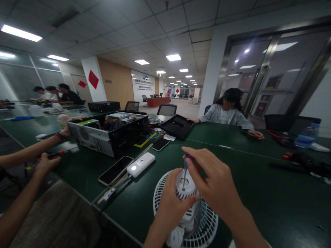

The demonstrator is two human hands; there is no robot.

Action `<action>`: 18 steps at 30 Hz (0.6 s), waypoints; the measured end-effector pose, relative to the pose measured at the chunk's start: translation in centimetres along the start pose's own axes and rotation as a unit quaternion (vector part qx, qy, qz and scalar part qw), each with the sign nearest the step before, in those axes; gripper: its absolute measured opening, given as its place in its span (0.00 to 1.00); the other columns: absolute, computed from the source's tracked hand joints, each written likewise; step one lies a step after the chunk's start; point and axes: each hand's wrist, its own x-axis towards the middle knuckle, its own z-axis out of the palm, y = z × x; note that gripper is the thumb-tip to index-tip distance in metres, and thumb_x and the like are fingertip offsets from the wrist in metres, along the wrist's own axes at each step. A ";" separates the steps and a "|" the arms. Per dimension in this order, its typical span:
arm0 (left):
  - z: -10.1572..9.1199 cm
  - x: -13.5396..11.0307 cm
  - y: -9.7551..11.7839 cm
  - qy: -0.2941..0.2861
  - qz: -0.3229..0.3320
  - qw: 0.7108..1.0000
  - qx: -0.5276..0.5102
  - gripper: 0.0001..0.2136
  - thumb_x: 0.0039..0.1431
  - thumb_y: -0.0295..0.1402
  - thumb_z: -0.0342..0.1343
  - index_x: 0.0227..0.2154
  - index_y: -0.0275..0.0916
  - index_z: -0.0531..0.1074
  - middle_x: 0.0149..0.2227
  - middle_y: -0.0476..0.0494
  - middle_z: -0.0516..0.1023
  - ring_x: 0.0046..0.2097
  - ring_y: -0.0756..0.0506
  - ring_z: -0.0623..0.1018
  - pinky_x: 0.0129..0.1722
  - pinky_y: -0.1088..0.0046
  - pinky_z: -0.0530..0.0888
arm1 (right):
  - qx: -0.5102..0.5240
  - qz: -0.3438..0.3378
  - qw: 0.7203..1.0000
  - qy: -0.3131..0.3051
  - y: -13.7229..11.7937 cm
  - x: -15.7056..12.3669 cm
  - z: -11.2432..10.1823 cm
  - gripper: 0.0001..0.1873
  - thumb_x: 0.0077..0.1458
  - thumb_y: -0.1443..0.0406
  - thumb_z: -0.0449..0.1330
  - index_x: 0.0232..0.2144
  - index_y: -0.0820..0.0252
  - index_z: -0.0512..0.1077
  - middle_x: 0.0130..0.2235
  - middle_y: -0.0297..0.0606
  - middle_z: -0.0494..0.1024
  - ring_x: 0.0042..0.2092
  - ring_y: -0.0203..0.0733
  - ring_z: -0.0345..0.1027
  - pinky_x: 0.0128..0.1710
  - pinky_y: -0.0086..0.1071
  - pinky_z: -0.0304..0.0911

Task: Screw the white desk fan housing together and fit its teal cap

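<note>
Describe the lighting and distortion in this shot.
Head view: the ceiling lights glare white; head view: wide-angle distortion bends the table and ceiling lines; head view: the left hand, right hand, fan and screwdriver look fairly sharp but dim.

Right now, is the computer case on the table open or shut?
Open: the computer case has no top cover, so coloured wiring shows inside.
</note>
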 end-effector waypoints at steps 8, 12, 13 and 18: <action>0.0 -0.1 0.1 -0.005 -0.012 1.000 0.016 0.28 0.46 0.30 0.61 0.52 0.40 0.60 0.53 0.39 0.66 0.56 0.37 0.66 0.56 0.54 0.61 | -0.041 0.016 0.999 0.025 0.0 0.0 0.4 0.07 0.57 0.68 0.53 0.36 0.64 0.70 0.32 0.40 0.76 0.33 0.42 0.67 0.32 0.34 0.64; 0.0 0.0 0.0 -0.013 -0.016 1.000 0.012 0.29 0.46 0.30 0.61 0.52 0.41 0.59 0.54 0.40 0.66 0.56 0.38 0.65 0.57 0.56 0.60 | -0.002 0.013 1.000 0.013 0.1 0.0 0.1 0.08 0.57 0.70 0.52 0.38 0.64 0.69 0.33 0.40 0.76 0.34 0.39 0.68 0.32 0.31 0.64; 0.0 0.0 -0.1 -0.013 -0.016 1.000 0.011 0.28 0.46 0.30 0.61 0.52 0.41 0.59 0.53 0.40 0.66 0.56 0.38 0.65 0.57 0.56 0.60 | -0.005 0.013 1.000 0.017 0.1 0.0 0.1 0.07 0.57 0.69 0.53 0.38 0.64 0.69 0.32 0.39 0.76 0.33 0.39 0.68 0.32 0.31 0.64; 0.0 0.0 -0.2 -0.018 -0.010 1.000 0.006 0.28 0.47 0.30 0.61 0.52 0.40 0.59 0.53 0.40 0.66 0.56 0.38 0.65 0.57 0.55 0.60 | -0.026 0.026 0.999 0.017 -0.1 0.0 0.4 0.07 0.57 0.66 0.54 0.36 0.62 0.71 0.32 0.40 0.76 0.34 0.41 0.67 0.33 0.34 0.65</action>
